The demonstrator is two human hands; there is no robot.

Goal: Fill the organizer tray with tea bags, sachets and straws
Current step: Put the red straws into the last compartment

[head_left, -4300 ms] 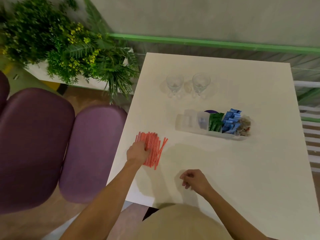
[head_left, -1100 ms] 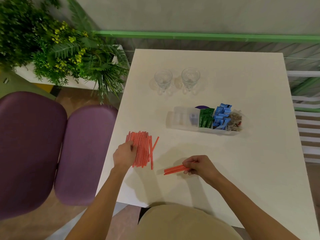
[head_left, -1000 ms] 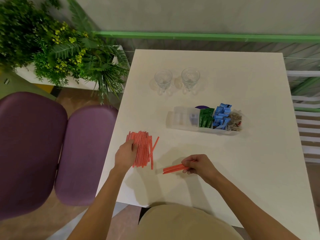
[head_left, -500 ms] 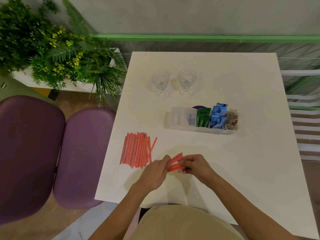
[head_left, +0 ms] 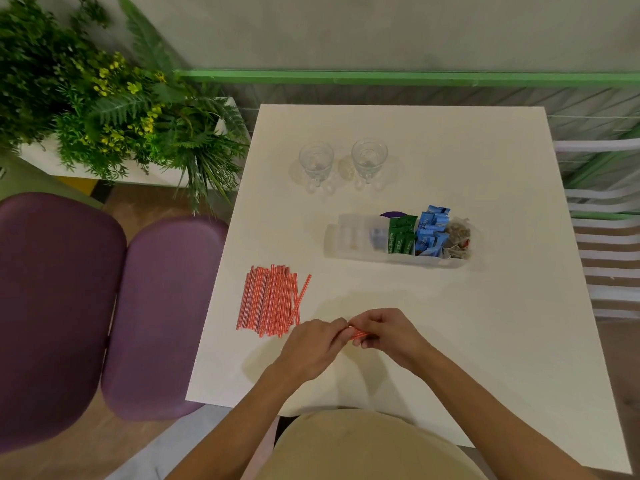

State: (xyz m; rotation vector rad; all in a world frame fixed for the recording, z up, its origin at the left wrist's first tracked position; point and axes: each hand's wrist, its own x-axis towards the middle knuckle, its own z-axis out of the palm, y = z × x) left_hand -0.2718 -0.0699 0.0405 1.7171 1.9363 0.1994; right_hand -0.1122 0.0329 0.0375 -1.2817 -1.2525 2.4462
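Observation:
A clear organizer tray (head_left: 349,235) lies mid-table. Its right compartments hold green sachets (head_left: 401,236), blue sachets (head_left: 431,230) and tea bags (head_left: 458,238); its left part looks bare. A pile of red straws (head_left: 270,299) lies at the table's left edge. My left hand (head_left: 313,344) and my right hand (head_left: 388,332) meet in front of me, both closed around a small bundle of red straws (head_left: 356,332), mostly hidden by the fingers.
Two clear glasses (head_left: 316,161) (head_left: 369,157) stand behind the tray. The white table (head_left: 485,323) ends close to the straw pile on the left. Purple chairs (head_left: 152,306) and a planter of green plants (head_left: 114,109) are to the left.
My left hand left the straw pile and came over to the small bundle in my right hand. Both hands now grip that bundle, covering more of it than half a second ago.

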